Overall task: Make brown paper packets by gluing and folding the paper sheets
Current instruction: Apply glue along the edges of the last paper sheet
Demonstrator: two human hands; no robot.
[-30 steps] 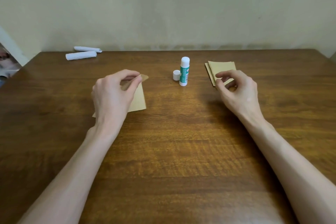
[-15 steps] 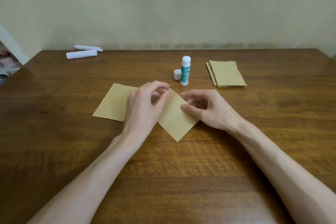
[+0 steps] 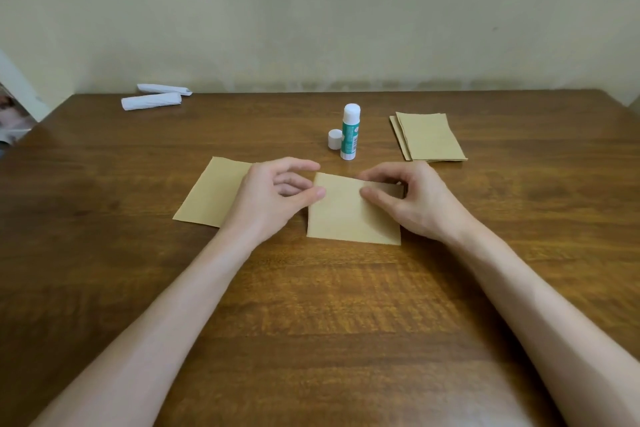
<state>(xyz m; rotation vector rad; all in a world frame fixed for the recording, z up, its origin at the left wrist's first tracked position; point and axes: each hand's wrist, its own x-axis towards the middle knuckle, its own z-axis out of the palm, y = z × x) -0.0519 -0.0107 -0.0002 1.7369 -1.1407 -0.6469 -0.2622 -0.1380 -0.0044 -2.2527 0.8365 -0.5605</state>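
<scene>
A brown paper sheet (image 3: 346,215) lies square in front of me on the wooden table (image 3: 311,305). My left hand (image 3: 273,198) pinches its upper left corner between thumb and forefinger. My right hand (image 3: 412,199) pinches its upper right edge, thumb on top and fingers curled over it. A second brown sheet (image 3: 211,194) lies flat to the left, partly under my left hand. An uncapped glue stick (image 3: 349,132) stands upright behind the sheets, its white cap (image 3: 334,139) beside it.
A stack of brown paper sheets (image 3: 429,137) lies at the right rear. Two white rolled papers (image 3: 152,101) lie at the far left rear near the table edge. A wall rises right behind the table.
My left hand lifted one sheet off the left pile and brought it to the middle. My right hand left the rear stack and took its right edge. The sheet turned from diagonal to square.
</scene>
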